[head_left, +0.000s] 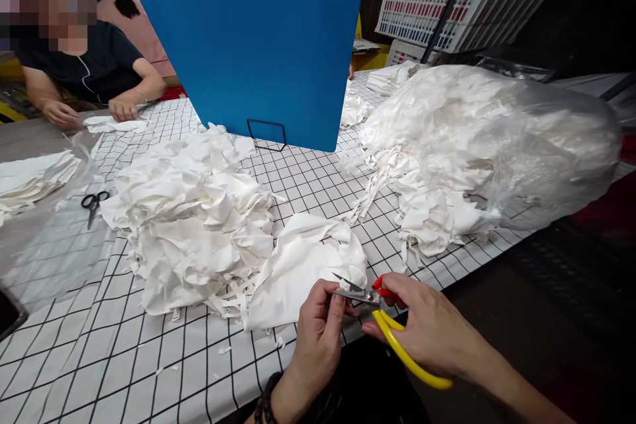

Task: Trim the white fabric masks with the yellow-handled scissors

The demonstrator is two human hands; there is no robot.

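A soft, creased white cloth piece (305, 255) lies at eleven o'clock, its edge pinched and half hidden in my left grip (318, 331). My right grip (430, 324) wraps red-and-yellow-handled steel scissors (370, 297), blades parted. At ten, a crumpled white fabric heap (193, 212) partly hides the black-gridded white tabletop (318, 185); at two, a cloudy plastic bag (551, 139) blurs what it holds.

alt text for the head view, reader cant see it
Right hand holds open red-and-yellow-handled scissors at white cloth pinched in the left hand; beyond, a white fabric heap and clear bag lie on a checked tablecloth.
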